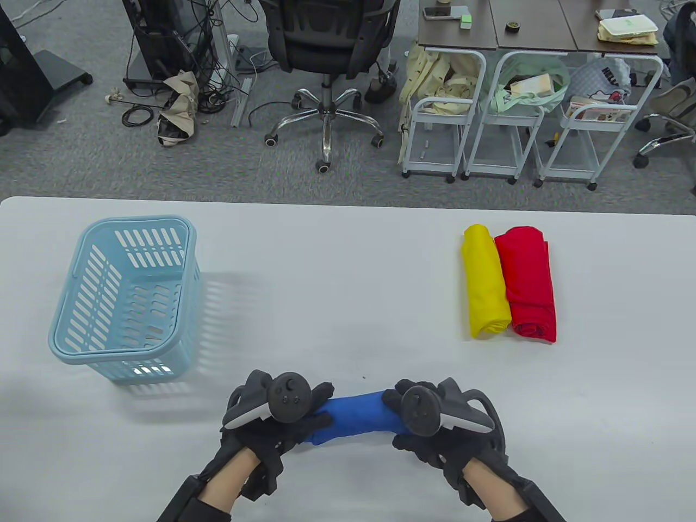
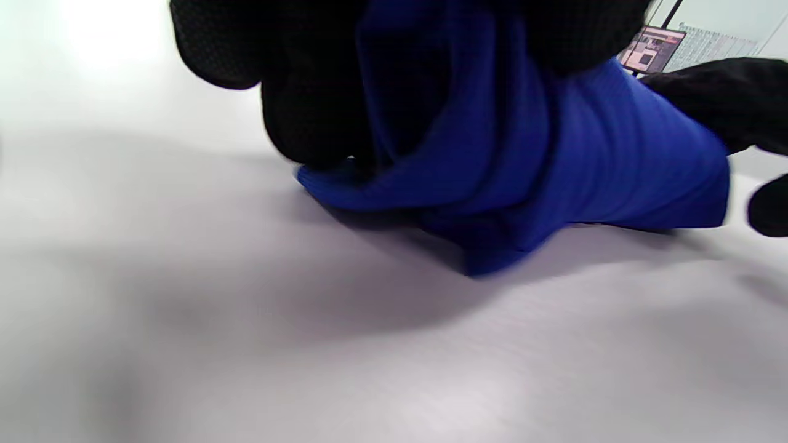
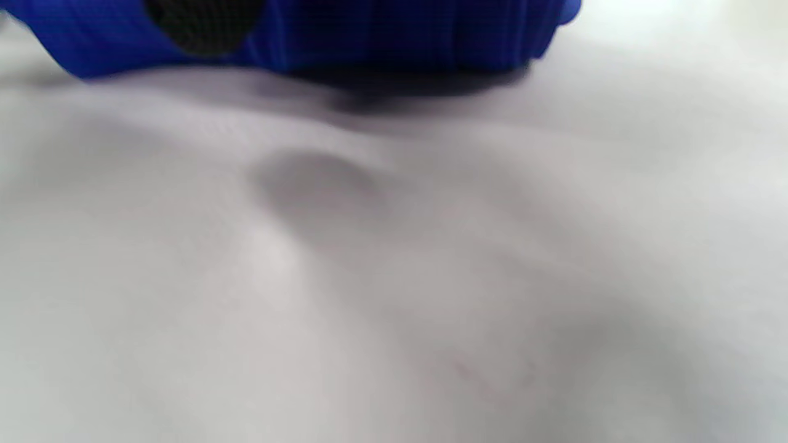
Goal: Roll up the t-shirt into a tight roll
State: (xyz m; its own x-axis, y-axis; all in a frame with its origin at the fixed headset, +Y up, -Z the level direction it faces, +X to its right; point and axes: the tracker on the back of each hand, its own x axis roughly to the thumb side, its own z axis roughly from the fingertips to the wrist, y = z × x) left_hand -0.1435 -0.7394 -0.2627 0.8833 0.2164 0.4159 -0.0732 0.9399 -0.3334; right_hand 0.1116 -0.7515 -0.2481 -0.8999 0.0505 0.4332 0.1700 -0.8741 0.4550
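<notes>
Blue t-shirt [image 1: 356, 417]: rolled, low centre of frame on table [image 1: 348, 261]. Left hand [image 1: 277, 418] and right hand [image 1: 429, 421] clamped round its ends. Risk: loose left-end folds [image 2: 486, 246] unwinding if grip slackens.

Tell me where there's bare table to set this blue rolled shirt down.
Bare table lies between the light blue slotted plastic basket and the yellow rolled shirt, which touches the red rolled shirt. It is crowded near the front edge, where the left hand and right hand grip the blue rolled shirt.
</notes>
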